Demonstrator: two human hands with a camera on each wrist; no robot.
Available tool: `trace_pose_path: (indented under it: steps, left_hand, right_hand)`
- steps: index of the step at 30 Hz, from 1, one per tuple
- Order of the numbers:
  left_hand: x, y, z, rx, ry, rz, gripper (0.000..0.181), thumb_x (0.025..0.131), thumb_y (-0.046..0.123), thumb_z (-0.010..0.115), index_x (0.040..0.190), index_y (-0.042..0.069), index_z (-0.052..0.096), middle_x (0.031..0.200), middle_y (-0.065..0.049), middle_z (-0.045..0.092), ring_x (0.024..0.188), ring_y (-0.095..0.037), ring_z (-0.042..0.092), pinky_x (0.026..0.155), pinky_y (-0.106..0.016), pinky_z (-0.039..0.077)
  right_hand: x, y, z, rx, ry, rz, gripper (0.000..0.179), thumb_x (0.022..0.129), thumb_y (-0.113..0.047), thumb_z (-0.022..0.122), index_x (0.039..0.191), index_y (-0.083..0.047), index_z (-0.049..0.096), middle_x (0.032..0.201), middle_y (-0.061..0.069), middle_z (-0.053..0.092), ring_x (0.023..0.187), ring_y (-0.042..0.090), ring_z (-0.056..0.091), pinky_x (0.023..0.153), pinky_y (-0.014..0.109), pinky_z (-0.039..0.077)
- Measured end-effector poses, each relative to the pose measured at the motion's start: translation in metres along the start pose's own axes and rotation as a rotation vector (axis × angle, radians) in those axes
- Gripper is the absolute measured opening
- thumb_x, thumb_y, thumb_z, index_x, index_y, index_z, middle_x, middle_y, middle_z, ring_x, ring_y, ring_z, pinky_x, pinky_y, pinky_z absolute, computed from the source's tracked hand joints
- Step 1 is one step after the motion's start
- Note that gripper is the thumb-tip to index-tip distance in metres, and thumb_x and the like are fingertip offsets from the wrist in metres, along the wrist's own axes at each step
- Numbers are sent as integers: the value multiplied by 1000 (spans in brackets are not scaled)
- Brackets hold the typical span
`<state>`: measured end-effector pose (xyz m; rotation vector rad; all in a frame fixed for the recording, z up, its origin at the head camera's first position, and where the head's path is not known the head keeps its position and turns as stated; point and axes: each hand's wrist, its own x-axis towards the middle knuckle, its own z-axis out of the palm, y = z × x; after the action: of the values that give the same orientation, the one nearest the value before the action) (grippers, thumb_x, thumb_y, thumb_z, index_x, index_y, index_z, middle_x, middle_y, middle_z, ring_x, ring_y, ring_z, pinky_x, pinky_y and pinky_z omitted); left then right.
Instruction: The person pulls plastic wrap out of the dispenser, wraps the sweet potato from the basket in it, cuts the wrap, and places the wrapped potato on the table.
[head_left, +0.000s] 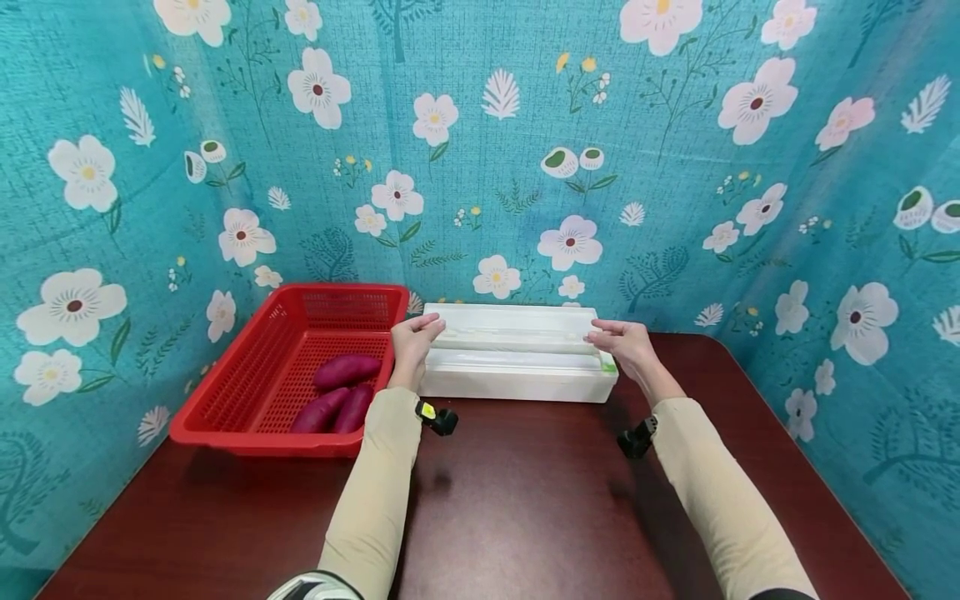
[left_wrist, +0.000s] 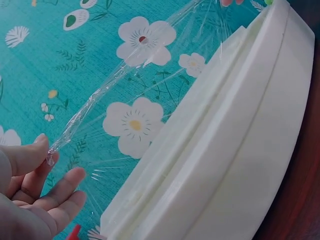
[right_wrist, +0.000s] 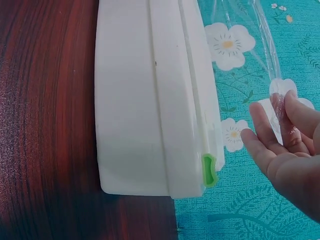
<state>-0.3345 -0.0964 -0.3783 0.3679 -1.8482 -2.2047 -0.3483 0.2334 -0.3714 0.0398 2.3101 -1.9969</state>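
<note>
A long white cling film dispenser (head_left: 517, 385) stands at the back of the table. From it rises a sheet of clear cling film (left_wrist: 95, 102), its top edge bunched and stretched between both hands. My left hand (head_left: 411, 350) pinches one corner of the film between thumb and forefinger, above the dispenser's left end. The opposite corner is pinched by my right hand (head_left: 628, 346) at the right end, as the right wrist view shows. A green slider (right_wrist: 209, 170) sits at the dispenser's right end. The film roll inside cannot be made out.
Left of the dispenser, a red plastic basket (head_left: 225, 392) holds several purple sweet potatoes (head_left: 347, 371). My left forearm passes close to its right side. Behind the dark red-brown table (head_left: 510, 500) hangs a blue floral cloth (head_left: 480, 183), which also lines both sides.
</note>
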Motion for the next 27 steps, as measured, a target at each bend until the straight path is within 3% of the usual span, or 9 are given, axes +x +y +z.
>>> trace_pose_path:
  steps: [5,9,14,18,23,27]
  left_hand:
    - [-1,5,3,-26,11,52,26,78,2,67,103,-4,65,88,-14,62,88,-22,56,85,-39,43]
    - [-1,10,5,-56,22,87,25,78,0,66,102,-4,65,88,-15,63,84,-21,59,82,-37,46]
    - [-3,17,7,-80,19,82,25,79,0,65,104,-5,64,78,-11,61,82,-24,61,82,-37,46]
    - [-5,24,8,-67,13,117,25,79,1,65,103,-6,64,80,-12,63,83,-23,61,80,-33,47]
    - [-7,34,8,-72,-3,133,23,78,1,66,100,-5,65,80,-12,63,79,-21,62,80,-35,47]
    - [-6,42,9,-56,-8,151,22,78,1,66,99,-5,66,76,-9,61,79,-24,62,80,-36,47]
  right_hand:
    - [-3,-3,-1,-6,33,-42,44,87,-6,56,128,5,43,77,2,65,81,8,62,93,40,36]
    - [-4,-6,-1,0,44,-77,43,87,-7,56,127,6,44,72,-6,64,80,8,62,92,40,37]
    - [-7,-12,-1,9,70,-93,41,87,-7,57,124,7,48,86,1,65,78,6,62,90,38,39]
    - [-9,-18,-2,1,78,-109,42,86,-9,59,124,7,48,101,10,61,77,4,62,85,32,43]
    - [-10,-26,-2,36,85,-126,44,85,-8,60,124,7,47,80,-3,65,73,3,62,73,20,47]
    - [-11,-33,-2,38,103,-154,45,85,-10,60,124,7,47,68,-10,64,72,4,63,73,21,48]
